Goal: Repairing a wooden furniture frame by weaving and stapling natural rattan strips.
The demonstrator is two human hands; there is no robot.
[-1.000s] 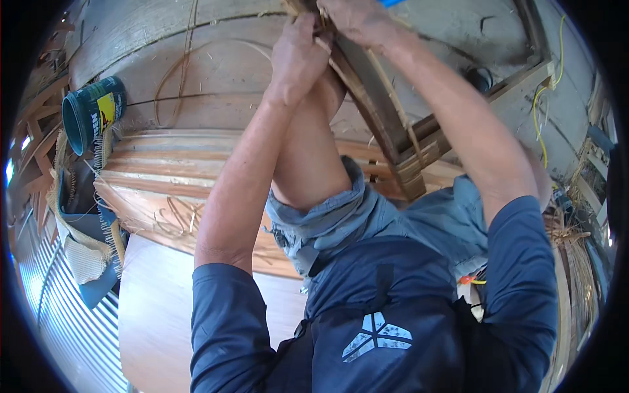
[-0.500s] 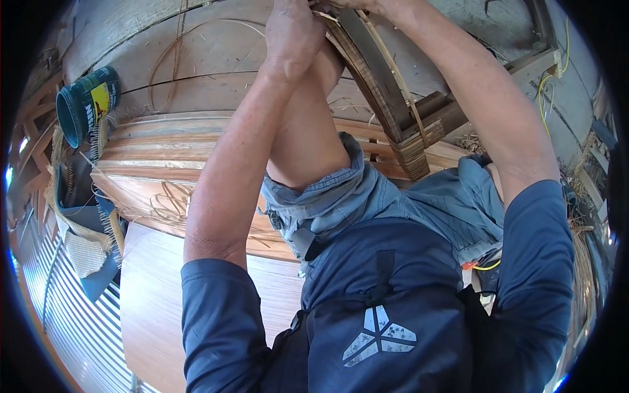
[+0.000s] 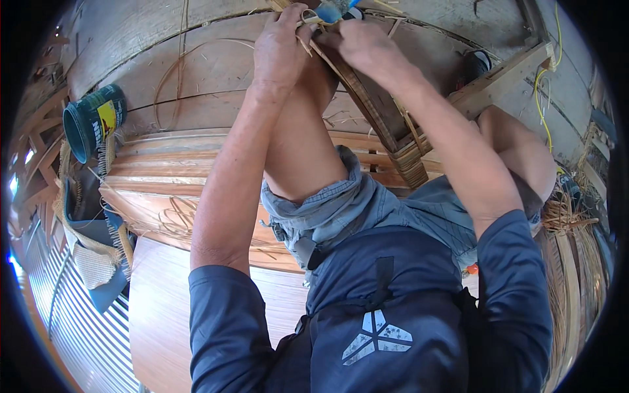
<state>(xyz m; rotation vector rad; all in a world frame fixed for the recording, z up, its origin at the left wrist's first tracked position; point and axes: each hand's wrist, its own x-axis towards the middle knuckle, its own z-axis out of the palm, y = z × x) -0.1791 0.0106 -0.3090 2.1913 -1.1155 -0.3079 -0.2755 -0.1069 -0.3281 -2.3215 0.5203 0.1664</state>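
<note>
Wrapped bar [image 3: 363, 97]: is resting between our legs [image 3: 303, 157], probably for steadiness | left hand [image 3: 278, 57]: we're curling fingers at its far end | right hand [image 3: 371, 51]: we're curling fingers alongside, can't tell what they're pinching

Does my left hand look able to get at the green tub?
Probably yes, with a stretch: only thin strips on the floorboards seem to lie between your left hand and the green tub. But that hand is busy at the wooden frame, so it would likely have to leave off there first.
</note>
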